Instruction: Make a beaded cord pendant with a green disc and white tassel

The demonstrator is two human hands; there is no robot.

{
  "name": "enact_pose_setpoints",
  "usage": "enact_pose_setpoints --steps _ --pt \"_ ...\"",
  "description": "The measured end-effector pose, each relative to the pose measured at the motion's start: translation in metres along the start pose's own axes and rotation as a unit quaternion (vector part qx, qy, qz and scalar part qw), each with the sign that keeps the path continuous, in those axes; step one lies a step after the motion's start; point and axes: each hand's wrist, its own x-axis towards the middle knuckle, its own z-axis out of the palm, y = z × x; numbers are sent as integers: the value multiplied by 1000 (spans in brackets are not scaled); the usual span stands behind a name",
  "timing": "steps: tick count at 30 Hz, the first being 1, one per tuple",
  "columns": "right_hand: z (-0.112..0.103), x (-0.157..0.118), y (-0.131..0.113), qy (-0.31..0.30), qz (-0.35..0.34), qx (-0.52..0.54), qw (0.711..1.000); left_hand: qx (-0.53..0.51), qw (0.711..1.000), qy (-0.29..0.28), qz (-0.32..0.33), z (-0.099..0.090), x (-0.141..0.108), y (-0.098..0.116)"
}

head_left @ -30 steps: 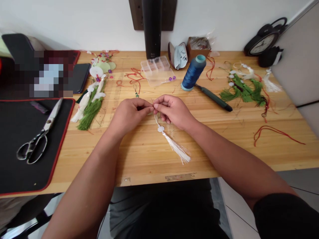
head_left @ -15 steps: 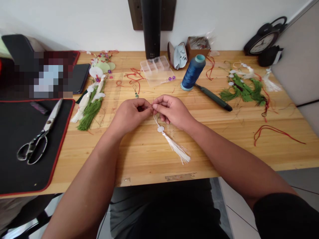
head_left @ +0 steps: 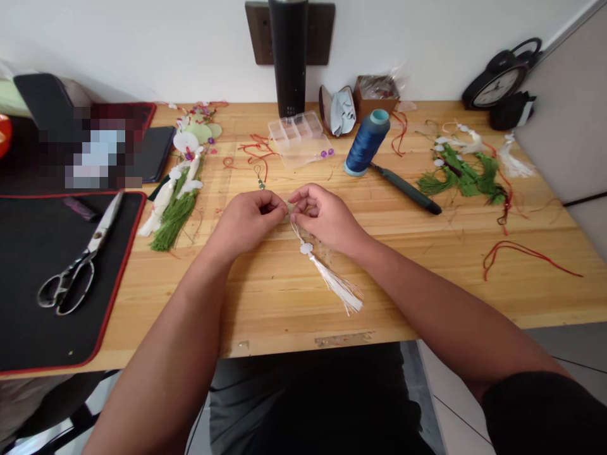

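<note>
Head view. Two bare forearms reaching forward over a wooden tabletop (head_left: 265, 297), the hands close together near its middle. Left hand (head_left: 249, 221) curled, fingers bent inward, fingertips up against a small pale bit at the top of a thin white cord (head_left: 294, 230); whether gripping it or only beside it, too small to tell. Right hand (head_left: 327, 218) closed in a pinch, thumb and forefinger on that same cord.

Running down from the hands onto the wood, toward the near edge: the cord, then a white knotted ornament (head_left: 306, 248), then a white tassel (head_left: 339, 287), its strands fanned slightly.

Just beyond the hands, a small green-beaded pendant (head_left: 260, 183) on red cord. Right of the hands, a dark green-handled tool (head_left: 408, 189) lying beside a blue thread spool (head_left: 365, 144). Behind them, a transparent compartment box (head_left: 298, 139) with purple beads (head_left: 327, 153) at its corner.

Left of the hands, finished green tassels (head_left: 173, 221) with white knots, then steel scissors (head_left: 71, 284) on a red-edged black mat (head_left: 28, 284). Far right, a green tassel bundle (head_left: 459, 177) and a loose red cord (head_left: 521, 253). Along the wall, a black bottle (head_left: 288, 57) and a black alarm clock (head_left: 497, 82).
</note>
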Motion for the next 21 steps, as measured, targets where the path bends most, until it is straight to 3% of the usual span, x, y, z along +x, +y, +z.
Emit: enact_pose_setpoints --steps 8,21 --pt "4 -3 5 43 -37 -58 997 30 999 -4 -13 -1 -1 2" --pt "6 -10 2 38 -66 -132 988 26 1000 2 -7 -1 0 2"
